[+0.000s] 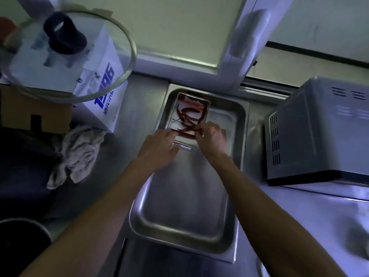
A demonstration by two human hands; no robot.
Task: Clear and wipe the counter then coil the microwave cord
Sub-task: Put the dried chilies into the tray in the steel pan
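At the centre of the frame, on a steel table (137,108), a person's two hands reach into a large steel tray (185,206) toward a smaller tray (207,105) holding dried red chillies (188,116). The left hand (159,146) lies with fingers extended, fingertips touching the near left edge of the small tray; the right hand (211,137) has its fingers curled, pinching a chilli at the tray's near right corner. At the right of the frame, a grey microwave (319,132) stands on the table with its vented back toward the camera; its cord cannot be seen. At the left, a crumpled grey cloth (79,154) lies on the table, near a white box with blue print (105,92). In the upper left, a glass lid with a black knob (65,54) rests tilted on top of boxes.
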